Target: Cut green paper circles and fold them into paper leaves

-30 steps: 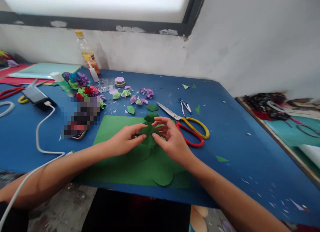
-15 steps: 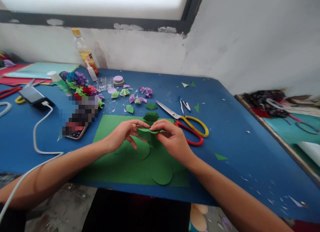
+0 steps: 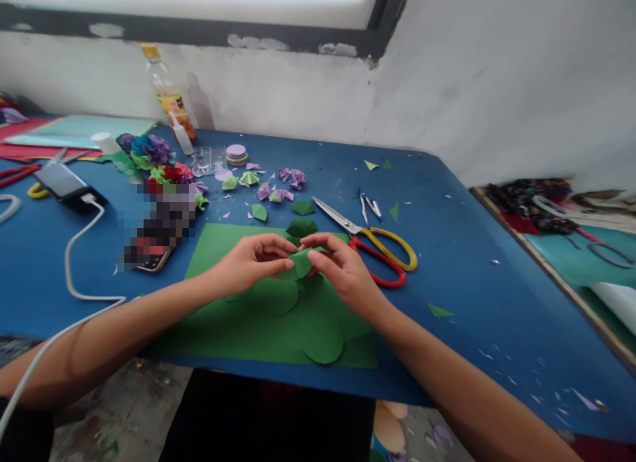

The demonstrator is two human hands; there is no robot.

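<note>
On the blue table [image 3: 472, 263], far folded pieces [image 3: 303, 207] looked done, a near round piece [image 3: 324, 343] lay unfolded; above the green sheet [image 3: 223, 343], left hand [image 3: 253, 260] and right hand [image 3: 345, 266] pinched a seemingly half-shaped paper piece [image 3: 301, 264]

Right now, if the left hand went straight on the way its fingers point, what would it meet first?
Most likely the green paper piece that the left hand is touching, then the right hand beyond it, though depth there is hard to judge.
</note>
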